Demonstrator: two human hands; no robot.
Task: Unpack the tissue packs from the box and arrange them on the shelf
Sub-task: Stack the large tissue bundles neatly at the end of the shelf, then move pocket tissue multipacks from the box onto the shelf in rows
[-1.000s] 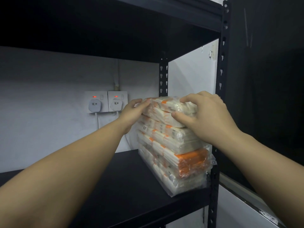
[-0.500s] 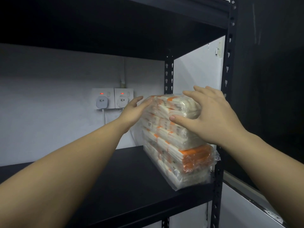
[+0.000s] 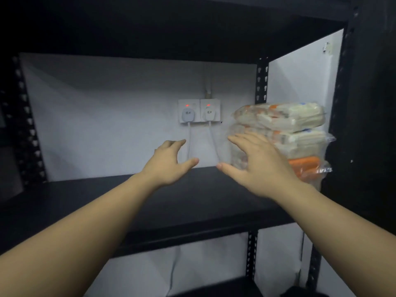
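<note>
Reaching forward over the black shelf [image 3: 90, 202], both bare arms extended from the lower corners of the view toward the back wall. The left hand [image 3: 169, 162] hovered above the shelf board with its fingers [image 3: 171, 144] loosely spread and lightly bent, thumb pointed right; it held nothing and touched nothing. The right hand [image 3: 255, 161] was held palm-forward, fingers spread and nearly straight, thumb pointed left toward the left thumb, the two thumbs near but apart. The right hand's fingers lay in front of the left face of the tissue packs [image 3: 285, 129]; whether they touched the wrapping could not be told owing to motion blur. It gripped nothing.

The tissue packs stood as a stack at the right end of the shelf, close against the right rear upright [image 3: 261, 80] and the white side panel [image 3: 300, 78]. The stack was wrapped in clear, wrinkled plastic film. Individual packs were whitish with orange markings; one band near the bottom was solid orange. The top layer sat slightly offset from the layers beneath.

On the back wall, left of the stack, two white wall sockets [image 3: 199, 111] showed red lights, each with a plug and a white cable hanging down.
</note>
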